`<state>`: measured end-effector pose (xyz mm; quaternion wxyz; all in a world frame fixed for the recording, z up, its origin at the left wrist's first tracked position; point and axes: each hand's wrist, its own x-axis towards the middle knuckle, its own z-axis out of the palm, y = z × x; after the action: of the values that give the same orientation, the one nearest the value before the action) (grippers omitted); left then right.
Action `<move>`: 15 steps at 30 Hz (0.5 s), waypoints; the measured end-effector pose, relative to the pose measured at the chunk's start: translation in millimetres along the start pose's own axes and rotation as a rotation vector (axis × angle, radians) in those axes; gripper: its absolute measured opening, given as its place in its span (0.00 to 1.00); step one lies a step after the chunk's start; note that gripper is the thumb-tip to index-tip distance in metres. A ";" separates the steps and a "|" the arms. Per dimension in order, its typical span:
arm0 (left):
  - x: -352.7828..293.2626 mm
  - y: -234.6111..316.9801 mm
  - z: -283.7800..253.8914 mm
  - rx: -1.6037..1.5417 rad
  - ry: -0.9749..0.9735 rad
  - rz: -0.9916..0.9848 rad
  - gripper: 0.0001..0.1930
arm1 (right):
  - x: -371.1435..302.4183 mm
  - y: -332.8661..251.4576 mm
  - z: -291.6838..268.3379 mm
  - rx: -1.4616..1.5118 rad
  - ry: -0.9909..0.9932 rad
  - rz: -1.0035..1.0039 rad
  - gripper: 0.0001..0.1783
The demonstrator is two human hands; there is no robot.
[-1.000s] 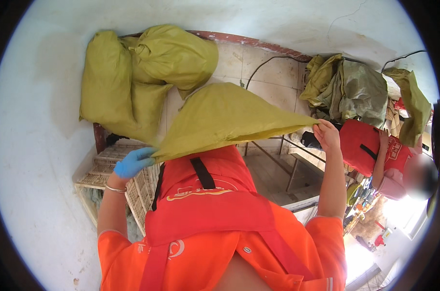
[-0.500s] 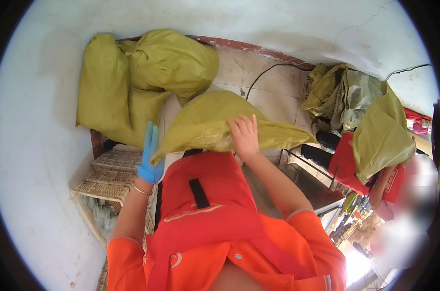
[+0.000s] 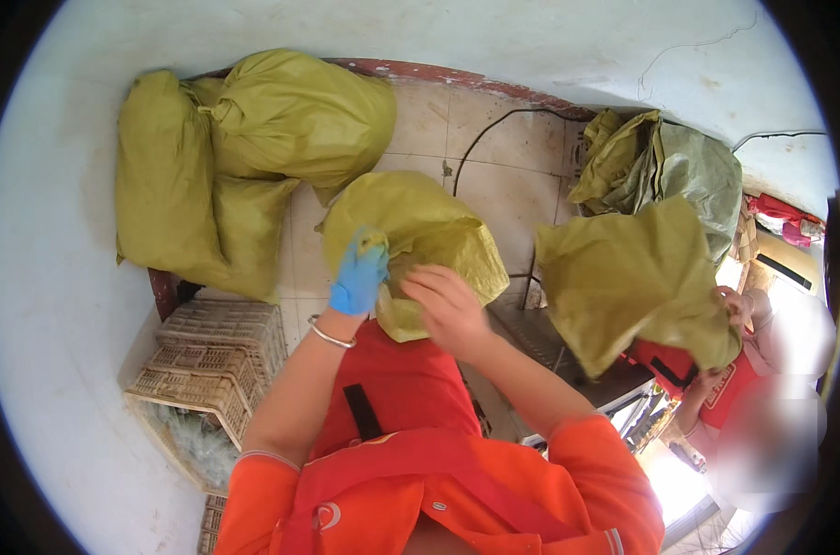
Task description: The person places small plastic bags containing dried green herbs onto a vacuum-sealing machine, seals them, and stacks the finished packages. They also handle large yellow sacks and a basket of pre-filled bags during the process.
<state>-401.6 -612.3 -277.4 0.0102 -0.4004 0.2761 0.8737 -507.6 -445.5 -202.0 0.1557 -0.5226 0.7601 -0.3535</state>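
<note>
In front of me a yellow-green woven sack (image 3: 392, 196) is held up with its mouth open, its shiny inner side showing. Bunched sack edge sits in the closed fingers of my left hand (image 3: 355, 279), which wears a blue glove. My bare right hand (image 3: 450, 305) is at the sack's mouth, fingers stretched toward the left hand; no cloth shows between them. The sack's lower part hangs against my red apron (image 3: 392, 379).
Several filled sacks (image 3: 300, 116) lean by the wall at far left. Wicker-like crates (image 3: 221, 333) are stacked at left. A pile of sacks (image 3: 697, 166) lies at far right, beside a black cable (image 3: 494, 125). At right a co-worker (image 3: 716, 398) holds another sack (image 3: 623, 277).
The sack has turned from lying flat to mouth open. My left hand has closed on its edge; my right hand has moved down to the mouth. The co-worker's sack has swung left, spread out.
</note>
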 end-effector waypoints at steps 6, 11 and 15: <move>-2.2 29.8 25.7 0.432 -0.096 0.151 0.33 | 26.0 22.1 -77.6 0.122 0.182 0.610 0.17; -20.8 16.9 46.4 1.118 -0.194 0.489 0.41 | 44.6 -10.2 -55.9 0.173 -0.052 0.051 0.15; -15.7 -1.7 52.8 0.624 -0.206 0.022 0.47 | 40.3 -52.1 -51.7 -0.015 -0.119 -0.129 0.14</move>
<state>-427.2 -581.7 -239.4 0.1507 -0.2842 0.5325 0.7829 -519.6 -473.2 -123.9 0.1737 -0.5916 0.7170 -0.3252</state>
